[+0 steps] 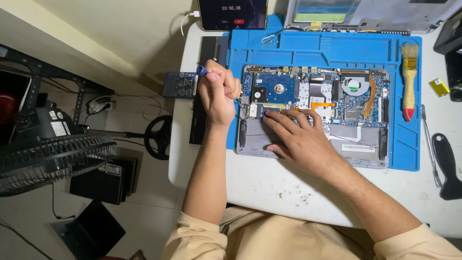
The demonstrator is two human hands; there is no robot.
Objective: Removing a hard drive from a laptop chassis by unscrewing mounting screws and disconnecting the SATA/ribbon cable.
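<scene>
Over the opened laptop (313, 115), left hand (217, 94) fists a screwdriver (202, 71) — right hand (297, 139) lies spread flat.

Dark phone screen (233, 13) at table's top edge (red button showing).

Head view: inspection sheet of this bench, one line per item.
Surface: round-cornered white table with crumbs; blue silicone repair mat on it.
Job's things: opened silver laptop base on the mat, circuit board and fan exposed; blue-handled screwdriver.
Clutter: wooden-handled brush, black-handled scraper, thin metal pry tool, yellow square tape roll, loose screws.
Grippers: left hand closed round the screwdriver; right hand, fingers spread, pressing on the base.
Cables: white cable into the timer tablet.
Surroundings: black floor fan, black power adapter.
</scene>
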